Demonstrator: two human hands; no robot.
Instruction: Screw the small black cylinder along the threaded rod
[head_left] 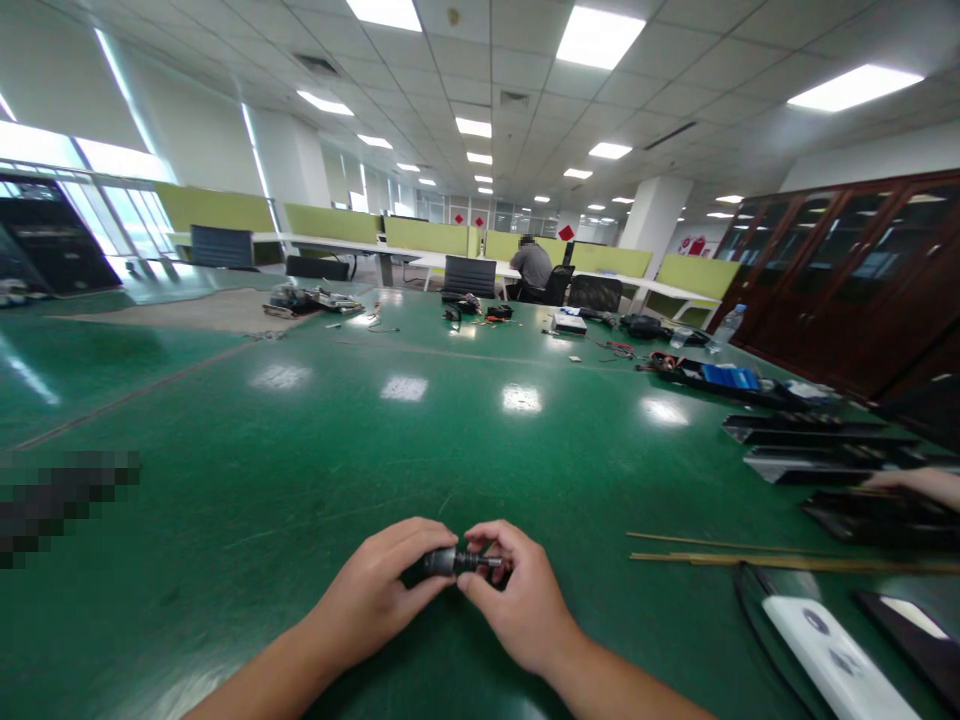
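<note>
Close to the near edge of the green table, my left hand [397,578] wraps round the thick end of a black cylindrical part with a thin metal shaft [441,562]. The part lies sideways, its shaft pointing right. My right hand [521,590] is curled about the narrower, ringed end, with thumb and fingers closed on it. The shaft tip shows between those fingers. Part of the thick end is hidden behind my left fingers.
Thin brass-coloured rods [705,558] and a white device [832,650] with a black cable lie at right. Beyond them, another person's hand [919,483] touches a black part near black metal channels [810,430]. A water bottle [727,328] stands farther back. Tools and cables lie along the far side.
</note>
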